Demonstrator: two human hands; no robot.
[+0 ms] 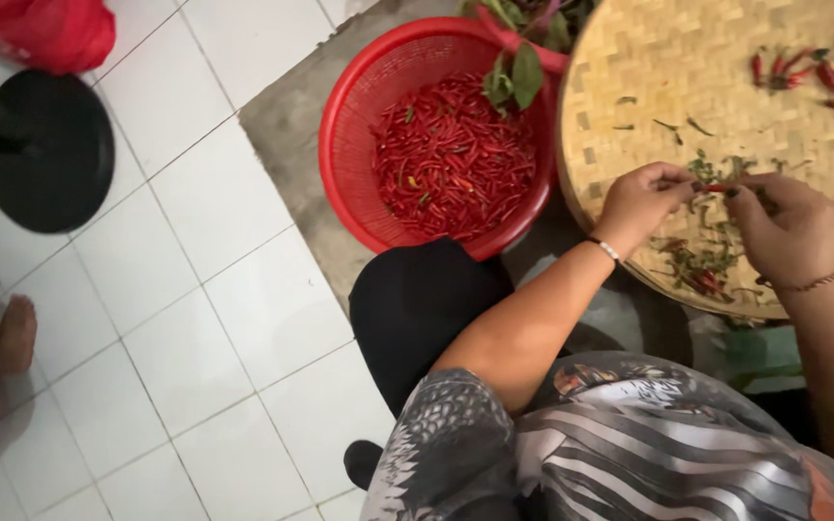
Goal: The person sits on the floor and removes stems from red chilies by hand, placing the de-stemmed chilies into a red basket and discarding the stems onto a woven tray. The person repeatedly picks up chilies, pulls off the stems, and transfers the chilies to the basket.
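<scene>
basket (340,145) left of tray (629,58); chillies (451,159) in basket | stems (702,260) on tray; stool (45,150) far left

1. A home floor used as a kitchen work spot: white floor tiles (195,318) meeting a bare cement strip (287,125)
2. A red plastic basket (349,145) of chillies and a woven bamboo tray (687,87) sit low
3. Someone's bare foot (7,338) rests nearby
</scene>
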